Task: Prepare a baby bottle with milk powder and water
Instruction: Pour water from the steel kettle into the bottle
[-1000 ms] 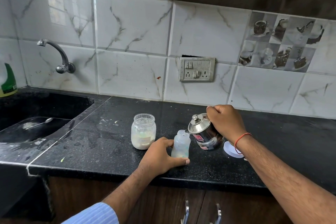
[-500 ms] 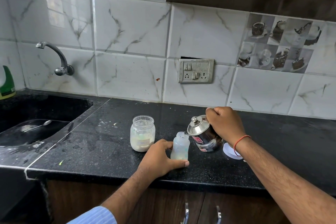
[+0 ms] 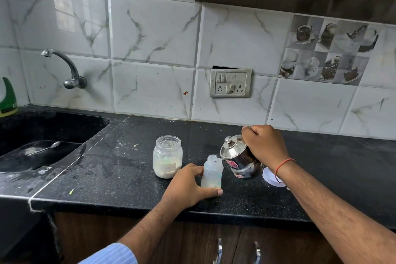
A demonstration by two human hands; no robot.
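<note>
A small clear baby bottle [image 3: 212, 172] stands uncapped on the black counter [image 3: 120, 169], with pale liquid at its bottom. My left hand [image 3: 188, 184] curls round its lower half. My right hand [image 3: 264, 143] grips the handle of a lidded steel kettle [image 3: 240, 158], tilted left with its spout touching the bottle's mouth. An open glass jar [image 3: 167, 156] holding white milk powder stands just left of the bottle.
A white round lid [image 3: 271, 176] lies on the counter behind my right wrist. A black sink [image 3: 42, 135] with a spoon [image 3: 46, 148] in it and a wall tap [image 3: 64, 68] are to the left. A green bottle [image 3: 7, 98] stands far left.
The kettle has tipped a little further toward the bottle's mouth. Both hands keep the same holds; the camera has shifted slightly.
</note>
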